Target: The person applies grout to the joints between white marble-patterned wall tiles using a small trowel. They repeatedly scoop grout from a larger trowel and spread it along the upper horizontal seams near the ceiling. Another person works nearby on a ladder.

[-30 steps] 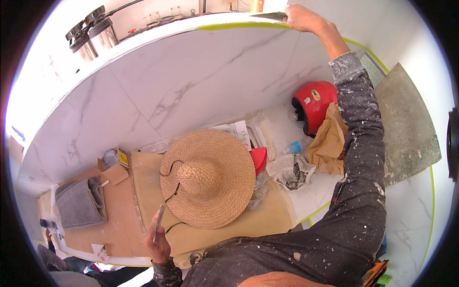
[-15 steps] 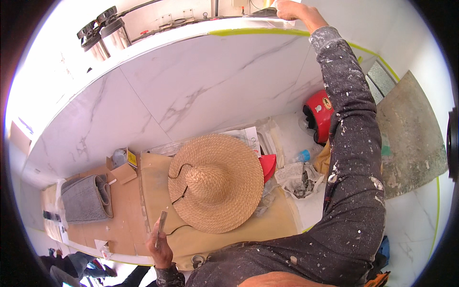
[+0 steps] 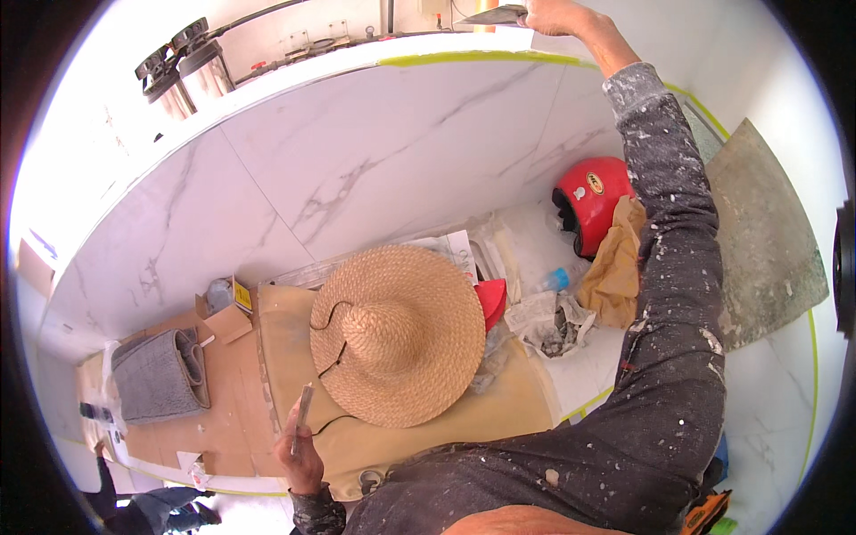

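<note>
My right hand [image 3: 557,18] is raised at the top, arm stretched out, its fingers closed on a putty knife [image 3: 496,15]. The thin grey blade points left, above the ledge [image 3: 428,46] over the marble-look wall. Low and left of centre, close to my body, my left hand [image 3: 301,464] is closed round a flat, narrow scraper [image 3: 304,412] that stands upright. I see that scraper nearly edge-on, so its full shape is hidden. The straw hat [image 3: 401,339] lies on the covered surface to the right of my left hand.
Yellow-green tape [image 3: 481,58] edges the ledge. Two metal canisters [image 3: 203,67] stand at the back left. A red helmet [image 3: 599,196], brown paper [image 3: 615,267] and crumpled newspaper [image 3: 553,323] lie beneath my right arm. A grey board [image 3: 767,241] leans at right. Another person [image 3: 147,513] is at lower left.
My right hand has moved slightly right and up, and more of the putty knife's blade shows. My left hand keeps its hold. The other person has shifted at the lower left.
</note>
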Tool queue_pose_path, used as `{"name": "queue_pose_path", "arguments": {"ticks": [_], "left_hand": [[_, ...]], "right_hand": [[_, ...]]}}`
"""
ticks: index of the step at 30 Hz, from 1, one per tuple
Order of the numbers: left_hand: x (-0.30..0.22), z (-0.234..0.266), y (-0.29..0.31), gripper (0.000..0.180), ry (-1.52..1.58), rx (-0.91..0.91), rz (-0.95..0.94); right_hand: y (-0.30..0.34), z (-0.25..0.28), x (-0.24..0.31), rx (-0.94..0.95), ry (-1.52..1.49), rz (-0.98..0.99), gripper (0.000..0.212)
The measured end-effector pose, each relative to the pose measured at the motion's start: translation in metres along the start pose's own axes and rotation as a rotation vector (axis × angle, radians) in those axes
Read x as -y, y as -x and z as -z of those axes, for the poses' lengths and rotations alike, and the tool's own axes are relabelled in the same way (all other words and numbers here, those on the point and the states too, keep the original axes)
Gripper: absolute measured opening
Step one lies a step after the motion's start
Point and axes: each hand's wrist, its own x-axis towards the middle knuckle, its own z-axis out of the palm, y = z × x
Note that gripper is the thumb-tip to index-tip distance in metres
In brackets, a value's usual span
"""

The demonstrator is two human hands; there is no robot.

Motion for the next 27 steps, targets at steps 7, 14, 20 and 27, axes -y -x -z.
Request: {"name": "queue_pose_path", "arguments": {"ticks": [7,14,20,27], "left_hand": [[-0.012,0.001,0.000,0.033,-0.049,-0.026,0.016],[-0.032,0.000,-0.008,0.033,-0.026,0.017,0.076],[-0.032,-0.002,-0.013,0.035,-0.046,0.052,0.102],[-0.019,0.000,-0.002,0.034,0.037,0.000,0.046]], "right_hand": [[-0.050,-0.033,0.008,0.171,-0.104,-0.086,0.029],[-0.048,-0.045,0.020,0.080,-0.122,-0.168,0.032],[-0.039,-0.054,0.023,0.209,-0.170,-0.279,0.033],[0.018,-0.012,0.013,0.300,-0.051,-0.102,0.033]]}}
